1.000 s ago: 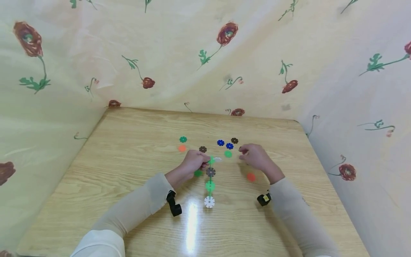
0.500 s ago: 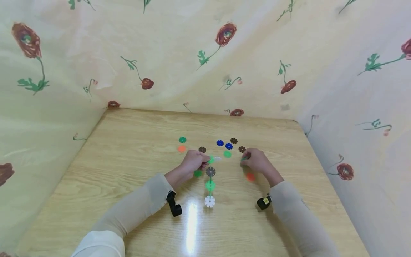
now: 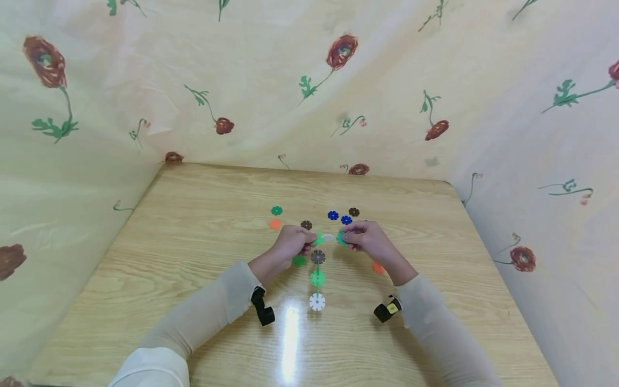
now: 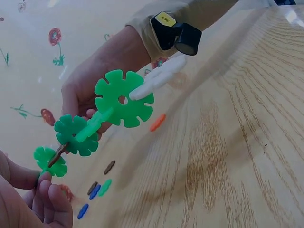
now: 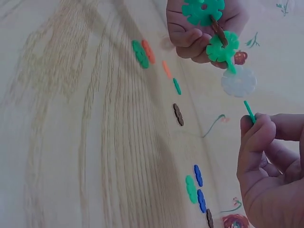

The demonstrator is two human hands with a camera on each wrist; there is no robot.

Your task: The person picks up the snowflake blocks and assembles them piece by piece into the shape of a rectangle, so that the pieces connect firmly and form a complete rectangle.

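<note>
My left hand (image 3: 292, 242) pinches a light-green notched plastic disc (image 3: 317, 239), part of a chain of interlocking snowflake discs. From there a brown disc (image 3: 317, 257), another green disc (image 3: 317, 278) and a white disc (image 3: 317, 302) run toward me. A translucent white disc (image 5: 239, 81) sticks out from the chain toward the right. My right hand (image 3: 369, 238) pinches a loose teal-green disc (image 5: 250, 112) between thumb and fingers, edge-on in the right wrist view. A small gap separates that disc from the translucent one.
Loose discs lie flat on the wooden table (image 3: 232, 344): blue ones (image 3: 332, 215), a brown one (image 3: 306, 225), a teal one (image 3: 276, 210) and an orange one (image 3: 275, 224) at the back. Another orange disc (image 3: 378, 267) lies under my right wrist. Flowered cloth (image 3: 271, 80) surrounds the table.
My right hand has moved left from the loose discs on the right, bringing the teal-green disc close to the translucent white one. My left hand stays in place with the chain.
</note>
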